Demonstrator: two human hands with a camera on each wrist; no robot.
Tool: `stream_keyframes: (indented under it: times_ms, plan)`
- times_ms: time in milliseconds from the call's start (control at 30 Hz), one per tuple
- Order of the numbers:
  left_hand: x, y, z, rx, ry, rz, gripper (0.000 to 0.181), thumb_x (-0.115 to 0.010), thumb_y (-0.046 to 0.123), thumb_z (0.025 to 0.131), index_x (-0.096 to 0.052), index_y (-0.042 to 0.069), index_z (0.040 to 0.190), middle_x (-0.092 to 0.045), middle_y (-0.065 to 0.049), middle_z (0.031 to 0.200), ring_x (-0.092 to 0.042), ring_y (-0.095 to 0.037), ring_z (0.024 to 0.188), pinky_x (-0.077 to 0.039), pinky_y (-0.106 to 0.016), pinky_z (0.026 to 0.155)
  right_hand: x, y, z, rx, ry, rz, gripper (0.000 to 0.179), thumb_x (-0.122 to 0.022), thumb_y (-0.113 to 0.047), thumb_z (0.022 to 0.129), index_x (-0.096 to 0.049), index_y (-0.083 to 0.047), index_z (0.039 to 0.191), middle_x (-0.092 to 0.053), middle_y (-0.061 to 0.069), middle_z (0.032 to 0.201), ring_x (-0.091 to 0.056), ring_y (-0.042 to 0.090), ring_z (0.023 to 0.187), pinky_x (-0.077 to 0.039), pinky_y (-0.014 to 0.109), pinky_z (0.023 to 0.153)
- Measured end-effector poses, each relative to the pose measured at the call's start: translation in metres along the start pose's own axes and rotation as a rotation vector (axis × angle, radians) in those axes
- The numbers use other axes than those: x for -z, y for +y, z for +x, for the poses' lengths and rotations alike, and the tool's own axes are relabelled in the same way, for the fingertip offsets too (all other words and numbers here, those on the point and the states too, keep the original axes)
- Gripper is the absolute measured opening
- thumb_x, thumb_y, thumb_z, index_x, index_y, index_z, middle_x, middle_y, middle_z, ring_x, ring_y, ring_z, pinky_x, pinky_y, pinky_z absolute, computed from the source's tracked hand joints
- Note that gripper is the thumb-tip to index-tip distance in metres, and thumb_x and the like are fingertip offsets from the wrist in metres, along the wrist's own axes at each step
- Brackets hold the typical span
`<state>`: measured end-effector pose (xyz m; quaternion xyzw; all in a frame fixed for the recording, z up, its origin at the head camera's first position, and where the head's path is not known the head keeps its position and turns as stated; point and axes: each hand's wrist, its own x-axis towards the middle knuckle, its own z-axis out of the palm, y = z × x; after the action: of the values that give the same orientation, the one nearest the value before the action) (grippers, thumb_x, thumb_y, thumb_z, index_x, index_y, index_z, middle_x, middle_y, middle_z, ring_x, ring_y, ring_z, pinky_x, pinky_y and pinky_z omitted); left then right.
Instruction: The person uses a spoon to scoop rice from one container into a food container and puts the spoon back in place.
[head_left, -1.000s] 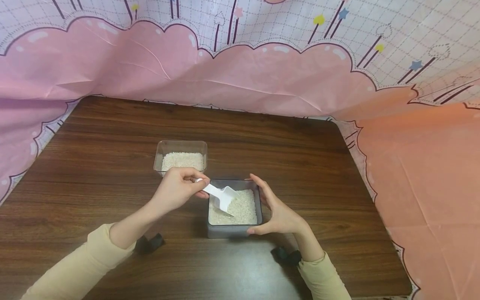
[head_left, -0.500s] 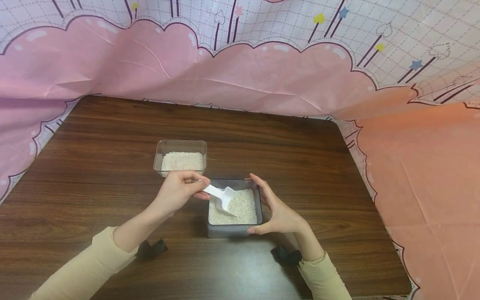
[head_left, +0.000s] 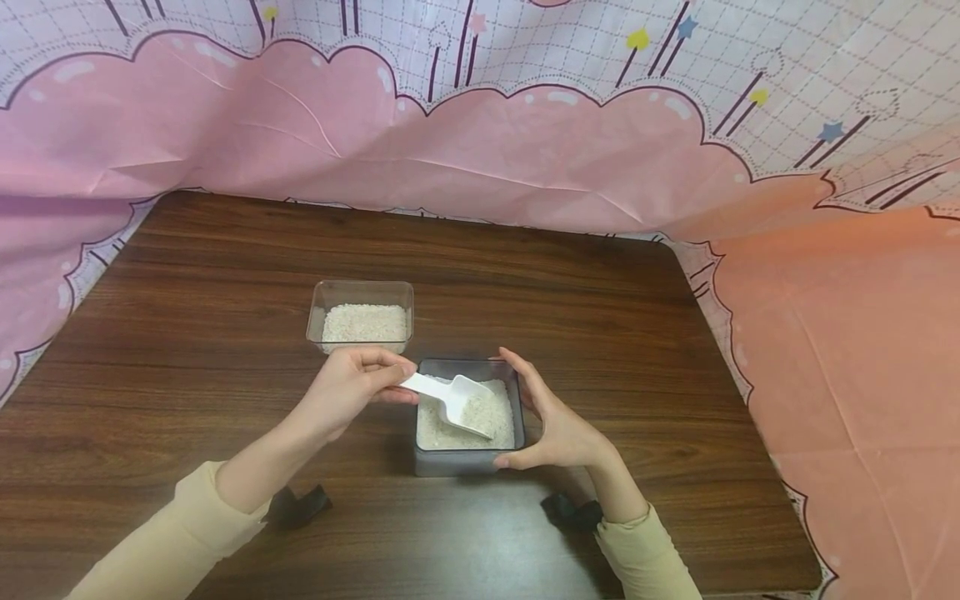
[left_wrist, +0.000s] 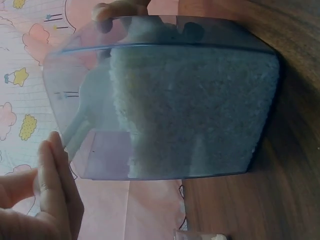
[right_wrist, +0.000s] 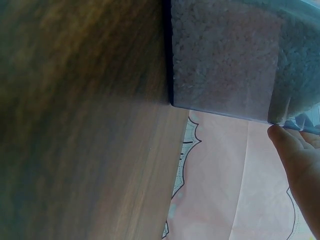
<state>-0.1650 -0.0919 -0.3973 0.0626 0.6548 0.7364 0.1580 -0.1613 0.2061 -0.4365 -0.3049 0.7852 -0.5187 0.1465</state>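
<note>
My left hand [head_left: 348,387] pinches the handle of a white scoop [head_left: 456,402] between thumb and fingers. The scoop's bowl lies at the surface of the rice [head_left: 431,435], inside a square, see-through grey container [head_left: 457,463], with grains showing in the bowl. My right hand [head_left: 558,427] grips this container from the right, thumb at the near corner and fingers at the far one. Through the wall in the left wrist view, the rice [left_wrist: 195,110] fills much of the container. In the right wrist view, fingertips of the right hand [right_wrist: 302,167] press at the container's rim.
A clear rectangular tub [head_left: 361,292] with white rice in it stands behind my left hand. Black straps [head_left: 300,505] hang below both wrists. The brown wooden table [head_left: 600,317] ends at a pink patterned curtain [head_left: 525,167] at the back and sides.
The scoop has slid to the right through the rice and tipped flatter, and more grains show in its bowl. My left hand has lowered slightly; my right hand and the container stay put.
</note>
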Motion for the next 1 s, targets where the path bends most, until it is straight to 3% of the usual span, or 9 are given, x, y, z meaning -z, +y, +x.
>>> stream_keyframes:
  times_ms: [200, 400, 767, 900, 1000]
  plan:
    - [0.002, 0.003, -0.002, 0.027, 0.005, -0.009, 0.025, -0.056, -0.004, 0.094, -0.057, -0.025, 0.108, -0.063, -0.024, 0.105, -0.072, -0.015, 0.072, -0.061, -0.031, 0.082, 0.0, 0.0, 0.001, 0.01, 0.0, 0.002, 0.126, -0.092, -0.01, 0.064, -0.008, -0.026, 0.157, -0.016, 0.012, 0.159, -0.013, 0.028, 0.148, -0.019, 0.063, 0.117]
    - [0.006, 0.003, -0.006, 0.031, 0.024, -0.041, 0.025, -0.053, -0.006, 0.095, -0.056, -0.025, 0.11, -0.058, -0.028, 0.111, -0.072, -0.015, 0.076, -0.06, -0.029, 0.084, 0.0, 0.0, 0.002, 0.015, 0.001, 0.011, 0.126, -0.092, -0.01, 0.065, -0.007, -0.025, 0.157, -0.017, 0.003, 0.16, -0.012, 0.027, 0.148, -0.019, 0.063, 0.117]
    - [0.016, -0.004, -0.01, 0.054, 0.019, -0.138, 0.035, -0.052, -0.001, 0.099, -0.048, -0.026, 0.122, -0.059, -0.015, 0.109, -0.071, -0.015, 0.084, -0.057, -0.027, 0.091, 0.0, 0.001, 0.002, 0.008, 0.001, 0.005, 0.127, -0.092, -0.009, 0.064, -0.007, -0.028, 0.157, -0.018, 0.004, 0.159, -0.015, 0.024, 0.148, -0.02, 0.058, 0.118]
    - [0.018, -0.004, -0.012, 0.04, 0.028, -0.184, 0.028, -0.053, -0.001, 0.098, -0.056, -0.02, 0.118, -0.06, -0.013, 0.107, -0.071, -0.016, 0.083, -0.058, -0.027, 0.089, 0.0, 0.0, 0.002, 0.01, -0.001, 0.008, 0.127, -0.092, -0.01, 0.064, -0.007, -0.027, 0.157, -0.018, 0.005, 0.16, -0.015, 0.025, 0.148, -0.02, 0.059, 0.118]
    - [0.02, -0.004, -0.013, 0.029, 0.035, -0.217, 0.017, -0.053, -0.002, 0.097, -0.064, -0.009, 0.108, -0.063, -0.01, 0.103, -0.071, -0.016, 0.081, -0.059, -0.027, 0.087, 0.0, -0.001, 0.003, 0.006, 0.001, 0.006, 0.126, -0.092, -0.01, 0.065, -0.007, -0.026, 0.157, -0.018, 0.006, 0.159, -0.014, 0.026, 0.148, -0.019, 0.061, 0.117]
